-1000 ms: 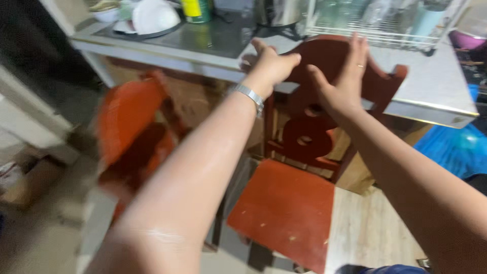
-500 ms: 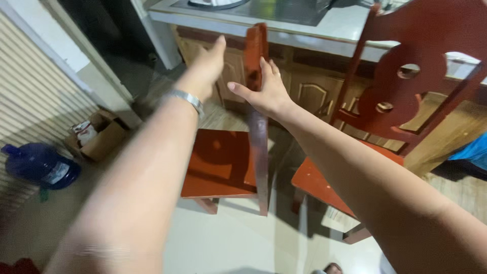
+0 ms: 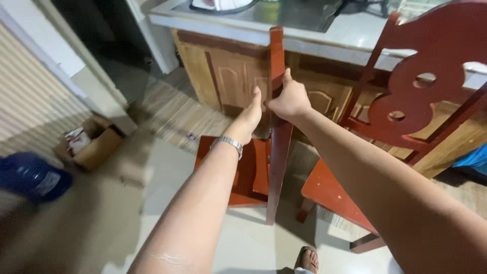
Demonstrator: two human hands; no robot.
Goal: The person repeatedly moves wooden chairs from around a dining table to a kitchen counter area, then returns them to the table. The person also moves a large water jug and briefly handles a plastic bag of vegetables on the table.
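Red chair (image 3: 276, 127) sits edge-on mid-floor, in front of the counter (image 3: 324, 35). Right hand (image 3: 290, 99) is clenched round its backrest edge; left hand (image 3: 249, 115) lies flat against it, fingers straight. Second chair (image 3: 416, 96) just right, cardboard box (image 3: 94, 144) far left.

- We stretch both our arms forward and a little downward, forearms bare, converging toward the middle of the view.
- Our left hand (image 3: 250, 114) is flat and open, fingers together pointing up, a metal bracelet (image 3: 229, 143) at the wrist.
- Our right hand (image 3: 289, 99) is curled closed in a grip, thumb raised, knuckles toward us.
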